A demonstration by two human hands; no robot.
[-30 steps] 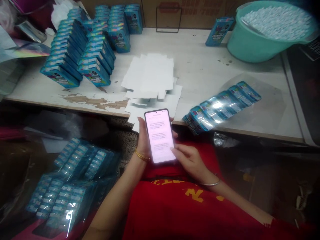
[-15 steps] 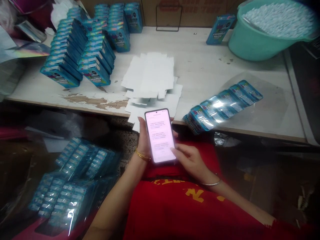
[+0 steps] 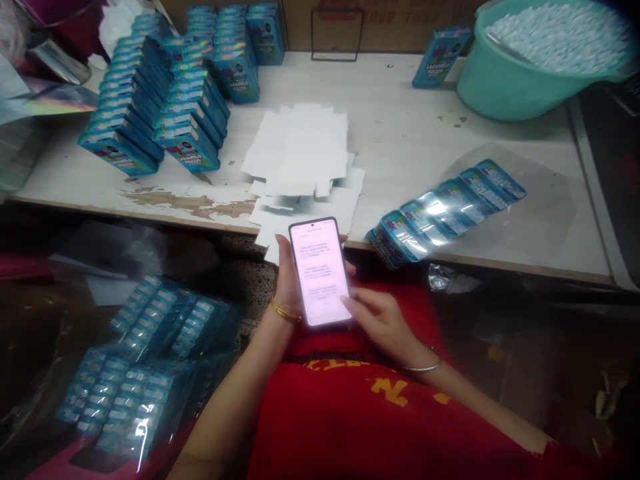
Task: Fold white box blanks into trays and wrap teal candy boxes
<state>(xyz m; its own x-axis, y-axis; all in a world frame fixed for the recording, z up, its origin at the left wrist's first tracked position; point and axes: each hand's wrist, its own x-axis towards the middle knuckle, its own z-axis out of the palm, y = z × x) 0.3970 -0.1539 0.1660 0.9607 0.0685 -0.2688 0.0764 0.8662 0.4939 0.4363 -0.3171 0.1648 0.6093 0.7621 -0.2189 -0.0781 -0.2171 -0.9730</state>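
Upright over my lap, a smartphone [image 3: 323, 270] shows a lit white page with small lines of text too blurred to read. My left hand [image 3: 287, 283] is wrapped around it from behind, thumb along the left edge and fingertips showing past the right edge. At the lower right corner, my right hand [image 3: 383, 320] has its thumb on the screen, with the other fingers closed beside and partly behind the phone's edge. Just beyond the phone lies a pile of flat white cardboard blanks [image 3: 300, 150], overhanging the table edge.
Rows of blue candy boxes [image 3: 190, 143] stand at the table's left. A plastic-wrapped row of blue boxes [image 3: 440, 213] lies at right. One blue box [image 3: 440, 59] leans near a green tub [image 3: 515, 90] of pale candies. Wrapped box packs [image 3: 140, 393] sit low at left.
The view has shifted very slightly. Both hands and the smartphone keep the same pose.
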